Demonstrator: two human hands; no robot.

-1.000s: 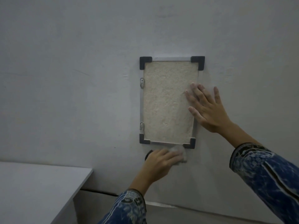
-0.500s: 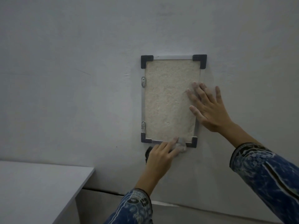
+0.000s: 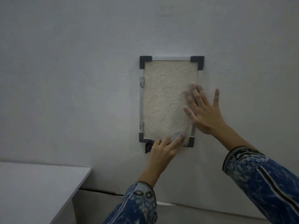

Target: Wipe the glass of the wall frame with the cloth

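A: Where's the cloth [image 3: 178,136] right now?

B: Under the fingertips of the left hand [image 3: 163,148], pressed flat against the glass [image 3: 165,101] at the bottom of the wall frame [image 3: 141,101], near its lower right corner. It's pale and thin, so only a little of it shows past the fingers.

A: And the hand itself?

B: Fingers extended and held fairly close, pushing the cloth against the pane, not pinching it. The right hand [image 3: 204,113] is spread flat, fingers apart, leaning on the frame's right edge with its fingertips over the glass. It holds nothing, and looks to be bracing the frame.

A: So which way does the work lie?

B: Almost all of the pane is above the left hand and somewhat to its left. The frame's long axis runs up and down, so I'd judge long upward strokes suit it. The right hand sits above the cloth on that side and would block a stroke there unless it shifts
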